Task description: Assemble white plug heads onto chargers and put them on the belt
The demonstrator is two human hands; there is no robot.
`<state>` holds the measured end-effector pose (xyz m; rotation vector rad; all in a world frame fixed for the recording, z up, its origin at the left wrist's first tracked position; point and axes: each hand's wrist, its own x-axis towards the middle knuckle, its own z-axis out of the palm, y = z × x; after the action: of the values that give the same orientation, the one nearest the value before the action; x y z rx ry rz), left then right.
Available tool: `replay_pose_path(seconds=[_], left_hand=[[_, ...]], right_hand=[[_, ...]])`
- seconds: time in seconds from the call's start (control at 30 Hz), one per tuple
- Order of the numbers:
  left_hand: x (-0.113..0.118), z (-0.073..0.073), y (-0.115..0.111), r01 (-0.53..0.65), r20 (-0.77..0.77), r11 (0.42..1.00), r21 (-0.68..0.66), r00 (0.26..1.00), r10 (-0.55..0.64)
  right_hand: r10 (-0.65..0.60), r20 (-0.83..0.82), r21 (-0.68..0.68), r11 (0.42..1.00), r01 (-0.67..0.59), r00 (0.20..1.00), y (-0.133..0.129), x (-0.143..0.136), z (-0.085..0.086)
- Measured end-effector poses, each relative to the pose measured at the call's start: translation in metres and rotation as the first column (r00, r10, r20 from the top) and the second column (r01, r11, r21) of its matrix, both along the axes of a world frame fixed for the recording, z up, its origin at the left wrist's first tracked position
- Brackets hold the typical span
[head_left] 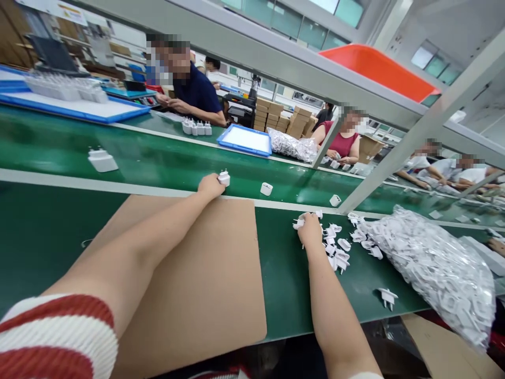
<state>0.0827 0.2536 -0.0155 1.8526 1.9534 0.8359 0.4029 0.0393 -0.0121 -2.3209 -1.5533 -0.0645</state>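
Observation:
My left hand (210, 187) is closed on a white charger plug (224, 178), held at the near edge of the green conveyor belt with its pins up. My right hand (310, 231) is closed on a white two-pin plug cover (300, 223) at the left side of a loose pile of plug covers (330, 245). Its fingertips are partly hidden behind the hand. Beyond the hands, two white charger housings (266, 188) lie apart on the belt. Another white charger (102, 159) stands farther left with its pins up.
A brown cardboard sheet (205, 273) lies under my left arm. A clear bag of plug covers (437, 268) spills onto the green table at right. A slanted metal post (379, 152) rises beside the belt. Across it, several people work near blue trays (244, 140).

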Motion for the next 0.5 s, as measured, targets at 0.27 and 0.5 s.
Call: replay_pose_path(seconds=[0.27, 0.5], left_hand=[[0.064, -0.006, -0.014, 0.537, -0.257, 0.775, 0.334, 0.843, -0.473], [0.109, -0.001, -0.004, 0.610, -0.151, 0.791, 0.052, 0.787, -0.598]], right_hand=[[0.247, -0.530, 0.297, 0.950, -0.096, 0.811, 0.001, -0.033, 0.005], [0.256, -0.966, 0.256, 0.967, -0.016, 0.026, 0.002, -0.055, 0.006]])
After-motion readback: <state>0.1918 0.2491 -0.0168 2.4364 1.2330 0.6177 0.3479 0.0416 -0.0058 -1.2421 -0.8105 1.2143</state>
